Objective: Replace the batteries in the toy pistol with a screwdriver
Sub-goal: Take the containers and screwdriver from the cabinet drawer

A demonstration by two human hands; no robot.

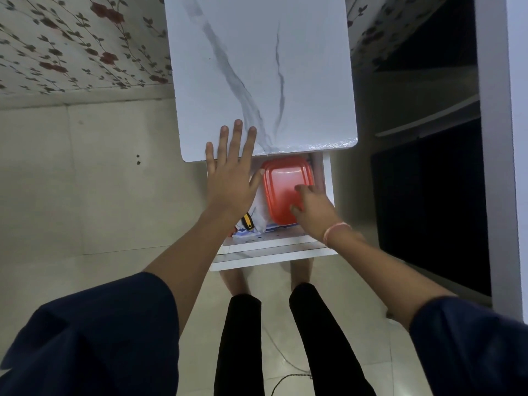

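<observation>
Left hand [228, 178], fingers straight and spread, presses the tabletop [257, 67] just above the open drawer [271, 252], probably to steady it. Inside the drawer, a red container [281, 175] lies under the right hand [314, 207]; whether that hand grips it cannot be told. The toy pistol is not visible.

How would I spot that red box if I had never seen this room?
Find the white marble-patterned table top; just below its near edge a drawer stands open. Inside it, toward the right, lies the red box, with the right hand on its lid. It is the only red thing there, rounded at the corners, next to a white bag.
</observation>
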